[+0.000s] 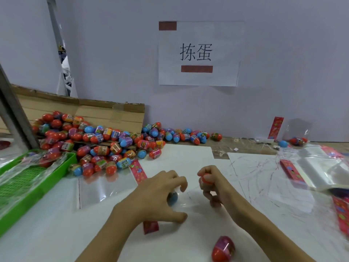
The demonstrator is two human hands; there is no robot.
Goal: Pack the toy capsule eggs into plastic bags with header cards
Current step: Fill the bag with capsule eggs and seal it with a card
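My left hand [160, 195] rests over a clear plastic bag [186, 202] with a red header card [150, 226]; a blue capsule egg [172, 197] shows under its curled fingers. My right hand [211, 183] grips a red-orange egg [206, 179] just above the bag's open side. One red and purple egg [223, 248] lies near the table's front edge. A large pile of eggs [105, 146] spreads at the left. An empty bag [107, 188] with a header card [138, 172] lies flat left of my hands.
A green plastic tray [34, 188] holds packed bags at far left. Flattened cardboard [105, 113] lies behind the pile. A stack of empty bags [319, 171] with red cards sits at right; a few eggs [297, 141] lie by the wall.
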